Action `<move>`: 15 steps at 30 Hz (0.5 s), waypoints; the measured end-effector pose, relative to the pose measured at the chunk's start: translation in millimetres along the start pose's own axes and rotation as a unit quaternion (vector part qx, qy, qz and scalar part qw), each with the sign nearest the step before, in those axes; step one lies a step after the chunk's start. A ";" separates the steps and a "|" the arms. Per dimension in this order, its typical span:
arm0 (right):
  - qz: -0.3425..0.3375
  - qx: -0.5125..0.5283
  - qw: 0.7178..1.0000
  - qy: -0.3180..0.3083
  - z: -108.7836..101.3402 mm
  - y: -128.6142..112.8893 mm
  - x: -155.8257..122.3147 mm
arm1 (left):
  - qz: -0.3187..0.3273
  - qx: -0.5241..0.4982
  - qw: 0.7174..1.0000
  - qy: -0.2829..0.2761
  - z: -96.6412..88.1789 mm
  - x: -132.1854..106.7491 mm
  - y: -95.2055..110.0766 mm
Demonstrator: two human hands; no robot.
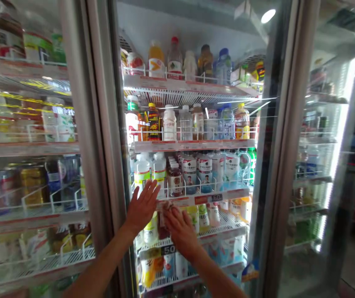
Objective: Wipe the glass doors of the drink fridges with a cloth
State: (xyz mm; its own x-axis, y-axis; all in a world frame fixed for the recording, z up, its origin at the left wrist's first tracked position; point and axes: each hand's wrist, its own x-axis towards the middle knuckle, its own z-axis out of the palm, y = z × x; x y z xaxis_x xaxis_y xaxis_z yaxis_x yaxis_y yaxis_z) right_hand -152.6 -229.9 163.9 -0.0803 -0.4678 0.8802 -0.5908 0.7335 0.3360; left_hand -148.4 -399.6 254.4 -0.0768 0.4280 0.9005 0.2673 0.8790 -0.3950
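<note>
Both my arms reach toward the glass door (192,20) of a drinks fridge. My left hand (141,207) is open, its fingers stretched upward and apart, and appears to lie flat against the glass, in front of clear bottles with white caps. To its right and slightly lower, my right hand (179,225) presses a small crumpled cloth or tissue (167,205) under its fingertips, in front of a shelf's price strip (196,198). The fingers cover most of the cloth, so its exact kind is unclear. Behind the glass stand rows of bottles (189,174) on white wire shelves.
Metal door frames (98,124) flank this door on the left and right (292,124). Another fridge section with bottles and cans (32,182) lies to the left. At the right, a further glass door (307,265) has a bright light strip (335,145) beside it.
</note>
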 end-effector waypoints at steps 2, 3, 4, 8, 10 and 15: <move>0.008 -0.021 1.000 0.002 -10.1 21.0 -17.6 | 0.006 0.001 1.000 -0.004 -2.7 -4.1 -5.0; 0.043 -0.041 0.998 0.021 -17.7 38.6 -26.1 | 0.005 0.004 1.000 -0.004 -3.4 -5.8 -6.4; 0.089 -0.063 0.993 0.043 -24.7 55.7 -32.3 | 0.005 0.007 1.000 -0.002 -3.7 -7.1 -7.0; 0.201 -0.078 0.970 0.114 -26.8 66.0 -26.4 | 0.004 0.015 1.000 0.001 -3.0 -7.8 -5.0; 0.138 -0.042 0.987 0.067 -15.1 37.0 -17.7 | 0.000 0.016 1.000 0.001 -3.1 -6.8 -4.0; -0.029 -0.040 0.998 -0.036 -14.9 29.5 -33.2 | 0.003 0.012 1.000 0.005 -3.4 -6.5 -4.1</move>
State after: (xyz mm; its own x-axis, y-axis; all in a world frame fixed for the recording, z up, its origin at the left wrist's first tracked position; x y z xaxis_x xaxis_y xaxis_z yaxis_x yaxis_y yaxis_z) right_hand -155.5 -185.4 149.5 -0.1080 -0.5425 0.8331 -0.5307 0.7401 0.4131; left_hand -145.7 -406.7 250.8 -0.0664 0.4312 0.8998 0.2446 0.8813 -0.4043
